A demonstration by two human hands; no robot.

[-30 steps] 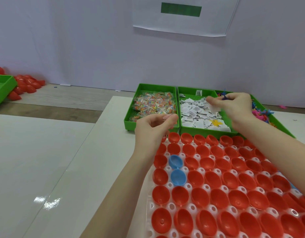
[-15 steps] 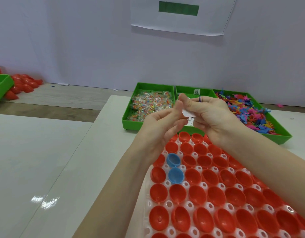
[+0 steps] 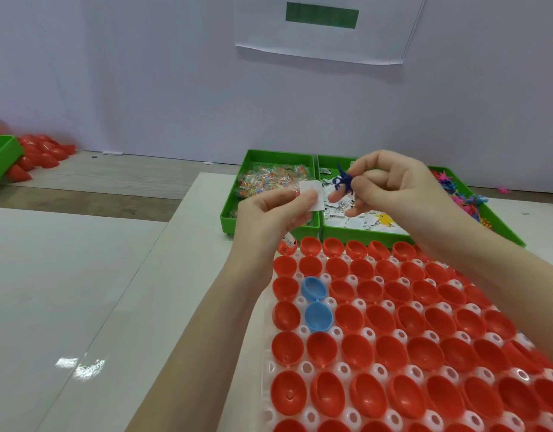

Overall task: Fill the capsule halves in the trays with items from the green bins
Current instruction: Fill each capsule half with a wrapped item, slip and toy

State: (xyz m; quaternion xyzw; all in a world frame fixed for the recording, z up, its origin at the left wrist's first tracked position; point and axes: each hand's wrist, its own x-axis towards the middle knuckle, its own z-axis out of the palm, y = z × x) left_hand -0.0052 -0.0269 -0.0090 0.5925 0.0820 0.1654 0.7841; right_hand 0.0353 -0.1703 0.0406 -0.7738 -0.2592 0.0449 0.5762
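White paper slip (image 3: 312,197) pinched in left hand (image 3: 275,219); blue toy figure (image 3: 343,181) pinched in right hand (image 3: 390,188), above middle green bin (image 3: 362,236). Both light; slip flimsy, figure probably soft: best pinched at edge and body.
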